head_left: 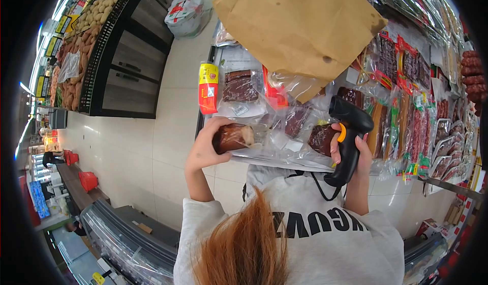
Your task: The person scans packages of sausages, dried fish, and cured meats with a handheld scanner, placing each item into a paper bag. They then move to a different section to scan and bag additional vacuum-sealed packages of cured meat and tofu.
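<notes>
My left hand (204, 145) is wrapped round a reddish-brown piece of meat in clear plastic (235, 137), at the near left corner of the display. In my right hand (362, 155) is a black barcode scanner (349, 142) with an orange trigger, its head pointing up and left. Just left of the scanner lies a dark vacuum-packed meat (321, 139). Beyond my left hand are another dark packed meat (240, 86) and a red and yellow package (208, 87).
Brown paper (300, 25) covers the far middle of the display. Packed sausages (418, 125) and meat trays (447, 150) fill the right side. A vegetable stand (134, 56) is at the far left, with a white bag (187, 14) on the floor beside it.
</notes>
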Demonstrator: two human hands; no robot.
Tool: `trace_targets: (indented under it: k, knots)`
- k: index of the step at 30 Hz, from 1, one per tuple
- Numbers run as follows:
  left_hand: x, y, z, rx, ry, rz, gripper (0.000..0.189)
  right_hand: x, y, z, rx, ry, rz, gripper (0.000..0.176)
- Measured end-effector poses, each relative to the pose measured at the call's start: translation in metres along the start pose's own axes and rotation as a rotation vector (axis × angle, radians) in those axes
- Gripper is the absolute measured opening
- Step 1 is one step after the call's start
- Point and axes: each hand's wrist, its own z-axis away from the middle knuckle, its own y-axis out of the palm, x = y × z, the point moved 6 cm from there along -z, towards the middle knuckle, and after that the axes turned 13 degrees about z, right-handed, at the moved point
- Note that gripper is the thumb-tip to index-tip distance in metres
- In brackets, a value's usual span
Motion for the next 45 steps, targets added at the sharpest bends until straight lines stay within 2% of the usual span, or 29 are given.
trace_targets:
  k: [1,3,5,9,11,15,17,19,21,25,27,30,33,34,35,37,39,41,42,43,45]
  knots:
    - [0.005,-0.003,0.003,-0.003,-0.003,-0.001,0.061,0.0,0.0,-0.001,-0.003,0.004,-0.009,0.052]
    - [0.022,-0.008,0.007,-0.052,-0.042,0.405,0.063,-0.001,0.001,-0.003,-0.004,0.013,0.0,0.052]
    - [0.03,-0.007,0.009,-0.043,-0.09,0.44,0.063,-0.002,0.001,-0.003,-0.007,0.019,0.01,0.051]
    - [0.006,0.018,-0.005,0.021,0.003,-0.049,0.059,-0.005,0.004,-0.004,0.004,0.04,0.005,0.05]
    - [0.003,0.032,-0.013,0.002,0.011,-0.167,0.057,-0.006,0.006,-0.004,0.006,0.044,-0.01,0.05]
    - [0.002,0.031,-0.02,0.026,0.017,-0.199,0.057,-0.009,0.007,-0.003,0.062,0.064,-0.062,0.05]
    - [0.0,0.025,-0.02,-0.078,0.019,-0.39,0.058,-0.007,0.006,0.0,0.04,0.087,-0.059,0.049]
    - [-0.006,0.026,-0.018,-0.124,-0.065,-0.5,0.061,-0.005,0.005,0.002,0.046,0.088,-0.102,0.048]
    - [-0.009,0.033,-0.017,-0.182,-0.059,-0.581,0.062,-0.003,0.004,0.004,0.036,0.086,-0.098,0.047]
    - [0.002,0.046,-0.02,-0.207,-0.096,-0.574,0.07,-0.003,0.0,0.01,0.026,0.111,-0.146,0.042]
    - [0.001,0.047,-0.024,-0.188,-0.083,-0.552,0.069,-0.003,-0.001,0.013,0.041,0.105,-0.154,0.041]
    - [0.007,0.046,-0.029,-0.264,-0.056,-0.609,0.068,0.0,-0.007,0.021,0.025,0.1,-0.161,0.04]
    - [0.002,0.046,-0.037,-0.196,0.0,-0.575,0.07,0.006,-0.015,0.036,-0.012,0.079,-0.145,0.041]
    - [0.004,0.044,-0.037,-0.144,-0.075,-0.58,0.071,0.009,-0.021,0.043,-0.029,0.063,-0.145,0.041]
    - [-0.005,0.042,-0.036,-0.137,-0.063,-0.586,0.071,0.012,-0.027,0.049,-0.045,0.045,-0.143,0.041]
    - [-0.025,0.047,-0.034,0.047,-0.067,-0.454,0.074,0.02,-0.042,0.062,-0.058,0.013,-0.171,0.04]
    - [-0.048,0.055,-0.038,0.068,-0.02,-0.543,0.07,0.032,-0.066,0.077,-0.221,-0.032,-0.079,0.04]
    - [-0.06,0.07,-0.047,0.045,-0.114,-0.051,0.056,0.04,-0.087,0.089,-0.255,-0.046,-0.077,0.039]
    - [-0.087,0.091,-0.061,0.1,0.002,-0.113,0.046,0.046,-0.098,0.093,-0.276,-0.061,-0.089,0.038]
    - [-0.103,0.114,-0.077,0.106,0.007,-0.121,0.046,0.052,-0.108,0.097,-0.299,-0.08,-0.105,0.037]
    - [-0.135,0.174,-0.107,0.273,0.078,-0.103,0.046,0.067,-0.122,0.105,-0.294,-0.091,-0.123,0.036]
